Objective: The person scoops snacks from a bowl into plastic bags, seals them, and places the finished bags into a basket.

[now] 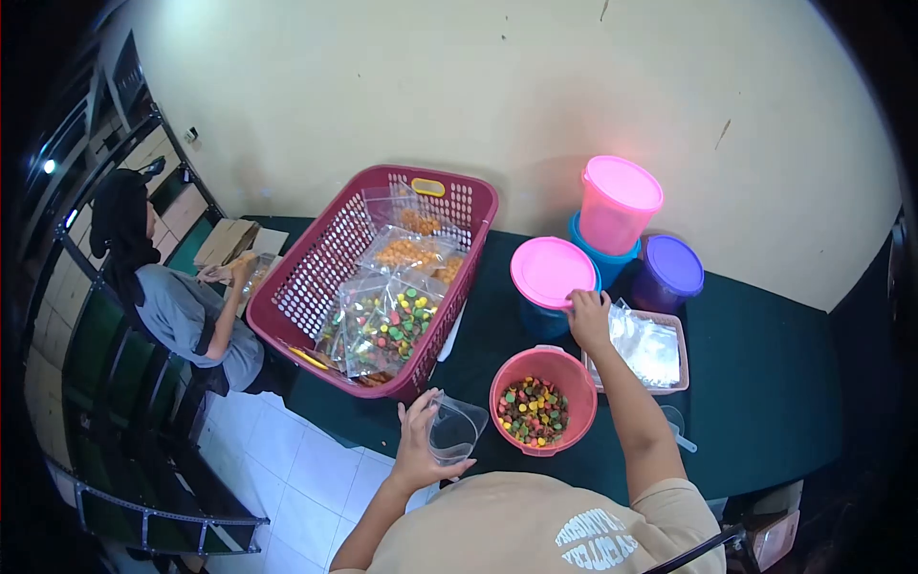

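Note:
My left hand point(418, 445) is wrapped round a clear plastic container point(456, 430) at the table's front edge. My right hand point(587, 316) touches the edge of a pink lid point(553, 273) on a blue tub point(542, 320), its fingertips closed at the rim. Between my arms stands a pink bucket point(581, 387) partly filled with colourful round pieces point(534, 411). A tray point(685, 356) of clear plastic bags point(643, 346) lies just right of my right hand.
A maroon basket point(287, 330) holds filled bags point(387, 320). Behind the tray stand a pink lidded tub point(614, 215) and a purple one point(669, 273). A clear scoop point(677, 428) lies right of my forearm. A co-worker point(186, 301) is at the far left.

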Demonstrator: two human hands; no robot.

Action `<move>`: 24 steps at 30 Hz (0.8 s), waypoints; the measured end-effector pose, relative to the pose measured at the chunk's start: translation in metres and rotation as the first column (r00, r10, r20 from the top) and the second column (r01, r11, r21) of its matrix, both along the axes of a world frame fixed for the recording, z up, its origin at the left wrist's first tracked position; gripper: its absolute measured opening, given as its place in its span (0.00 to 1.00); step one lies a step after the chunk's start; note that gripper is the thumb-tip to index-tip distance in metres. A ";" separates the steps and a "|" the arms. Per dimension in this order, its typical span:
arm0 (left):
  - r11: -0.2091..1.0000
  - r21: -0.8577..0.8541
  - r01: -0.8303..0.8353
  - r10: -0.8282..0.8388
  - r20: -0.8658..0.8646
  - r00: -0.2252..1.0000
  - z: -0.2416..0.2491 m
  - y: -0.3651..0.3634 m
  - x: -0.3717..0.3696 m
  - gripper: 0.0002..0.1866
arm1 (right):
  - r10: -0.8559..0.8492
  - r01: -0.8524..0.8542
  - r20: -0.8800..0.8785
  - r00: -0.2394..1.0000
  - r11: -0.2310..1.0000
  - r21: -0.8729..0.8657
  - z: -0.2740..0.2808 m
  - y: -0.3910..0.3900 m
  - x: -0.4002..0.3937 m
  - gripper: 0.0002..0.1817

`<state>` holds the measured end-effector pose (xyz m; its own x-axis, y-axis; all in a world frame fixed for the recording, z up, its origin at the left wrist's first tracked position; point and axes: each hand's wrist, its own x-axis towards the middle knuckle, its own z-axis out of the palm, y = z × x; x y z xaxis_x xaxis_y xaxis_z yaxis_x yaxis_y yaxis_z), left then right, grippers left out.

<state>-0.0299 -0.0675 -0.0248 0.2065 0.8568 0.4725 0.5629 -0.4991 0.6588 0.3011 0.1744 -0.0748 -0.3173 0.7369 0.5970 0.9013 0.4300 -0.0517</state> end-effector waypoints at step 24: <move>0.988 -0.148 -0.040 0.013 -0.179 0.984 -0.003 0.044 0.032 0.56 | -0.820 0.678 0.122 0.559 0.368 -0.636 -0.050 -0.269 0.203 0.12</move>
<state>0.0021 -0.0235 -0.0279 0.2514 0.9216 0.2957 0.6894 -0.3849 0.6137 0.5045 -0.0944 -0.1252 0.6067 0.7932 -0.0523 0.7713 -0.6033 -0.2028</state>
